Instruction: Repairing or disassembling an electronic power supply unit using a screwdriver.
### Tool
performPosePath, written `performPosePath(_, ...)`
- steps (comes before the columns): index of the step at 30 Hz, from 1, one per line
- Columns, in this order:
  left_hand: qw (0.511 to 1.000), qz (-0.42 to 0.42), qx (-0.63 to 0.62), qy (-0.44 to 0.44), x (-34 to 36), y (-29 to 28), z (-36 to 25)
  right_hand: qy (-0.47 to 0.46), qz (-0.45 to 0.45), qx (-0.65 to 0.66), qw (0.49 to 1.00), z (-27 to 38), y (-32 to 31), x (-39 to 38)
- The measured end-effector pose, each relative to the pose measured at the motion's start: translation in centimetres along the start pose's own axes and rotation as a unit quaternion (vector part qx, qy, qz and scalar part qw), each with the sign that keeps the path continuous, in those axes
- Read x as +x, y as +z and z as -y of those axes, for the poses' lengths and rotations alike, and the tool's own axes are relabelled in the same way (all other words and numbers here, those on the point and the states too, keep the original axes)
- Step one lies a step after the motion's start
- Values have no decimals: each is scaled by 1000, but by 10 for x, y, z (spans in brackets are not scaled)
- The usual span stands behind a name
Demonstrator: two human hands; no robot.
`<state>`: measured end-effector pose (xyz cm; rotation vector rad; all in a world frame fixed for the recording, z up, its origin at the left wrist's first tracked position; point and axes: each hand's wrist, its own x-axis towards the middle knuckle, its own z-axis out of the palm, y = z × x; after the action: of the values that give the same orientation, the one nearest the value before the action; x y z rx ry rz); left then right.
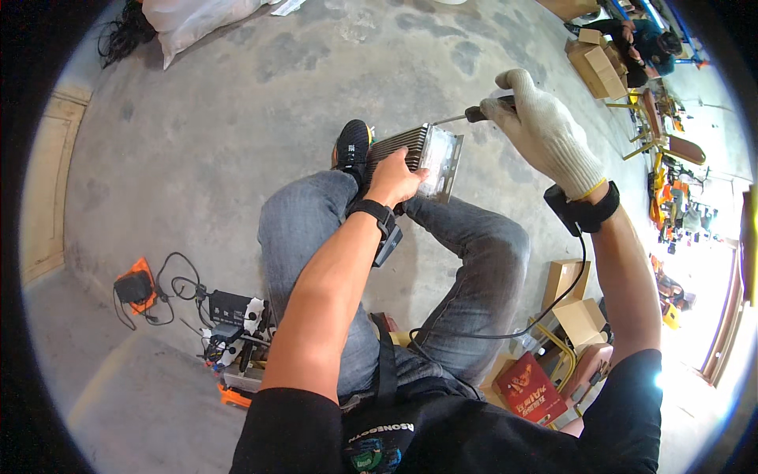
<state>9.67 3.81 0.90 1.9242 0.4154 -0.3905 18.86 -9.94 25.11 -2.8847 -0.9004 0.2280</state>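
Observation:
My bare left hand point(397, 178) is closed round a finned metal box point(439, 162), held over my legs beside a black shoe point(352, 148). Dark fins run along the box's left side; a silvery face and a slotted metal flange show on its right. My right hand point(546, 136), in a white knitted glove, grips a screwdriver point(475, 114) by its black handle. Its thin shaft points left, and the tip is at the far end of the box; whether it sits in a screw cannot be made out. Both wrists wear black straps with small devices.
Left on the concrete floor lie cables, an orange-and-black device point(136, 289) and a clutter of tools point(235, 328). Lower right are a red box point(530, 389) and an open carton point(579, 322). Another person point(652, 49) sits far right near cartons point(596, 67) and a chair point(649, 126).

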Motion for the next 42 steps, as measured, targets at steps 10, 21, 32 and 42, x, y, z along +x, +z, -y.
performPosePath(10, 1000, -4, -25, 17, 1, 2, 5, 89, 72, -34, 993, 9, -7, 6)
performPosePath(21, 1000, -14, -8, -4, 1, 5, 1, 46, 3, -18, 999, -7, -1, 4)
performPosePath(32, 1000, -9, -22, 1, -2, 1, -1, 5, 102, -33, 994, -3, -14, 13)
performPosePath(42, 1000, -10, -10, 4, -5, 0, -11, -201, 57, -159, 965, -11, -13, 9)
